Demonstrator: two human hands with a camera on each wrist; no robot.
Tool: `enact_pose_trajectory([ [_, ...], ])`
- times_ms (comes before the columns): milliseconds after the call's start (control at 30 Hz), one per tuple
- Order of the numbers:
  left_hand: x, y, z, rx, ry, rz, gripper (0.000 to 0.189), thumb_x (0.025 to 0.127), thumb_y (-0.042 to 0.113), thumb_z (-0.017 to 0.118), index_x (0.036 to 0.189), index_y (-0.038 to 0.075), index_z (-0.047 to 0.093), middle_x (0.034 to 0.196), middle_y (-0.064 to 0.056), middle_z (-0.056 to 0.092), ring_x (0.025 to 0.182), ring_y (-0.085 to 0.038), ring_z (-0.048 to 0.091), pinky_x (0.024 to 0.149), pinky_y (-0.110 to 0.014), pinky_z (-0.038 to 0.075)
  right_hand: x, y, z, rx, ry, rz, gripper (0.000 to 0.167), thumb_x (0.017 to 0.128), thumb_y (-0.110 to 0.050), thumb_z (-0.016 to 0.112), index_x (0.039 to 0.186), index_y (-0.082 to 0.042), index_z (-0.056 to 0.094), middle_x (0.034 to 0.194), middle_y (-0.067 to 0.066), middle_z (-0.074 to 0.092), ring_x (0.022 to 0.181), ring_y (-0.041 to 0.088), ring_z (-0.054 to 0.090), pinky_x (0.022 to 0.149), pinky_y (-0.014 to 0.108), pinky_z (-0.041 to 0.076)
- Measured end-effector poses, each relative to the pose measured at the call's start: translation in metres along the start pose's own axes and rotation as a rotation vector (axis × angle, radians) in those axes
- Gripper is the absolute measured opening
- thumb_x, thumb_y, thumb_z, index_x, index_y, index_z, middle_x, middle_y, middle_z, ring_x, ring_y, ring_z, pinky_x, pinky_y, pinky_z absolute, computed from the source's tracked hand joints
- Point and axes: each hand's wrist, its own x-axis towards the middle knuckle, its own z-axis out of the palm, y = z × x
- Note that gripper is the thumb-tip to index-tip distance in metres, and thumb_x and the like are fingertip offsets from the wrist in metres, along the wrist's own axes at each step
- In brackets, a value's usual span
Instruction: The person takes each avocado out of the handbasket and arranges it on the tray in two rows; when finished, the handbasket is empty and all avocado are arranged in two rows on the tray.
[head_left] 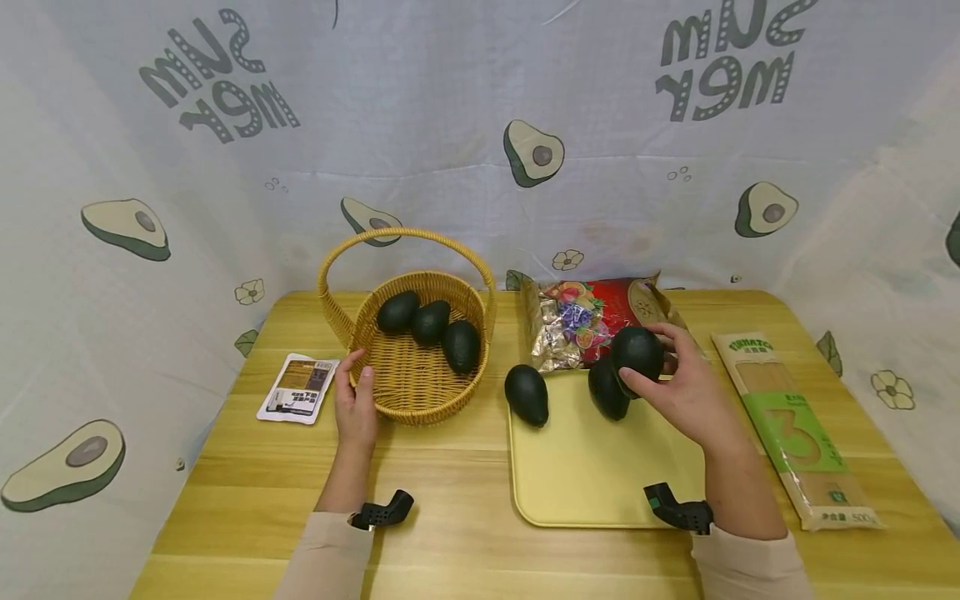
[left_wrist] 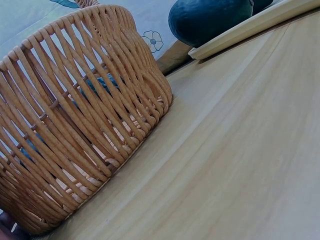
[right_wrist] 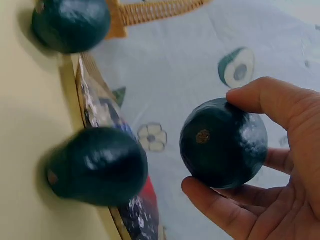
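My right hand (head_left: pixel 693 396) holds a dark green avocado (right_wrist: pixel 222 142) between thumb and fingers, raised above the yellow tray (head_left: pixel 600 492). Behind the held one, a second avocado (head_left: pixel 607 390) lies on the tray, partly covered in the head view. Another avocado (head_left: pixel 527 395) lies at the tray's back left corner. At the left front side of a wicker basket (head_left: pixel 423 408) rests my left hand (head_left: pixel 356 408), its fingers fairly straight along the outer wall. Inside the basket are three avocados (head_left: pixel 431 322), set toward the back and right. The basket's tall arched handle (head_left: pixel 405 233) stands upright.
A red and gold bag of wrapped candies (head_left: pixel 592 321) lies behind the tray, against its back edge. To the right is a long pack of noodles (head_left: pixel 795 433). A small white and brown packet (head_left: pixel 298 388) lies left of the basket. A printed curtain (head_left: pixel 450 108) hangs behind the table.
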Motion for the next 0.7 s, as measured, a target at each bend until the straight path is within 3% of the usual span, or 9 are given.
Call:
enact_pose_trajectory([
  [167,0.000,0.001,0.000,0.004,-0.001,-0.003,0.039,0.108,0.015,0.044,0.142,-0.003,0.044,0.158,-0.017,0.035,0.152,-0.025,0.023,0.122,-0.048,0.017,0.000,0.018,-0.016,-0.040,0.004,0.063,0.082,0.096,-0.034,0.072,0.156,-0.003,0.027,0.145,0.036,0.043,0.110,0.050,0.059,0.071,0.031,0.050],
  [400,0.000,0.001,0.000,0.019,0.018,-0.017,0.039,0.108,0.016,0.044,0.142,-0.002,0.044,0.158,-0.018,0.035,0.151,-0.026,0.024,0.120,-0.046,0.019,0.002,0.043,-0.030,-0.065,-0.023,0.140,0.087,0.096,-0.040,0.069,0.159,-0.004,0.022,0.148,0.041,0.038,0.104,0.047,0.059,0.068,0.033,0.048],
  [700,-0.001,0.000,0.000,0.012,0.011,-0.014,0.039,0.108,0.016,0.044,0.142,-0.002,0.043,0.158,-0.016,0.035,0.152,-0.026,0.023,0.121,-0.047,0.018,0.003,0.071,-0.037,-0.174,-0.022,0.182,0.085,0.095,-0.042,0.070,0.156,0.000,0.028,0.144,0.043,0.039,0.104,0.050,0.053,0.071,0.042,0.050],
])
